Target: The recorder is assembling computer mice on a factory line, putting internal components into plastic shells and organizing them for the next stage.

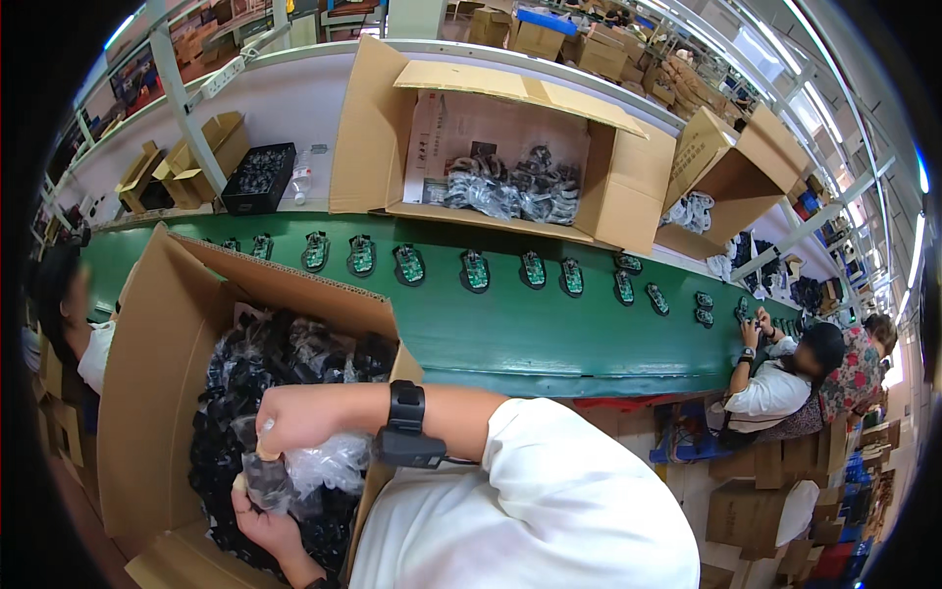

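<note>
Both my hands are inside a large open cardboard box point(147, 393) at the lower left. Between them is a small clear plastic bag point(267, 483) with something dark in it. My right hand point(302, 412), reaching in across the box from the right, pinches the bag's upper end. Lower down, my left hand point(270, 530) has its fingers closed on the bag's side. Many small black plastic parts point(218, 491), some bagged, fill the box around them. A crumpled piece of clear plastic point(336, 463) lies beside my right wrist.
A green conveyor belt point(422, 319) carries a row of mouse-shaped pieces with green circuit boards point(475, 270). Behind it stand a large carton point(368, 137) of bagged parts, another carton point(746, 162) and a black tray point(260, 179). Co-workers point(780, 378) sit to the right and left.
</note>
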### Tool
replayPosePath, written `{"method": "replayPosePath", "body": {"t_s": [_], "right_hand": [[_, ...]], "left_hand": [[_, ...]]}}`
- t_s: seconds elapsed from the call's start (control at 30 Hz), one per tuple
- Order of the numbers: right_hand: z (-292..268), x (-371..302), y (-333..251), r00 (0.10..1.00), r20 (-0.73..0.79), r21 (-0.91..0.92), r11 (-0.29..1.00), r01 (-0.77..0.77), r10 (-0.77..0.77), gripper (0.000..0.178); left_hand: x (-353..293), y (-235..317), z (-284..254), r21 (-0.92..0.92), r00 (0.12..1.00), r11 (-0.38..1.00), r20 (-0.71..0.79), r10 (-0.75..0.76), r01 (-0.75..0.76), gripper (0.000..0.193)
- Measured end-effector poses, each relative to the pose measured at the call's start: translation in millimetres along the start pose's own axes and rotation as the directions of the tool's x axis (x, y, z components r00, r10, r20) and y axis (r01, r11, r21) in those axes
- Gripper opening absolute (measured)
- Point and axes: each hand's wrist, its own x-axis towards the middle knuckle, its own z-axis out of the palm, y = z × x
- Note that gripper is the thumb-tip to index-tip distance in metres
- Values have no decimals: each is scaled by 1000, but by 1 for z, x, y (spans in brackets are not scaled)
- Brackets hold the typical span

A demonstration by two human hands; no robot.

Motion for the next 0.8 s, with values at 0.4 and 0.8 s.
{"method": "replayPosePath", "body": {"t_s": [0.4,0.8], "right_hand": [[2,-11,9,990,-141,32,999,-21,26,20],[15,4,-24,976,211,53,997,-63,51,16]], "left_hand": [[-6,31,13,-654,816,552,184,-547,518,28],[-9,31,7,-431,955,852,152,-254,295,26]]}}
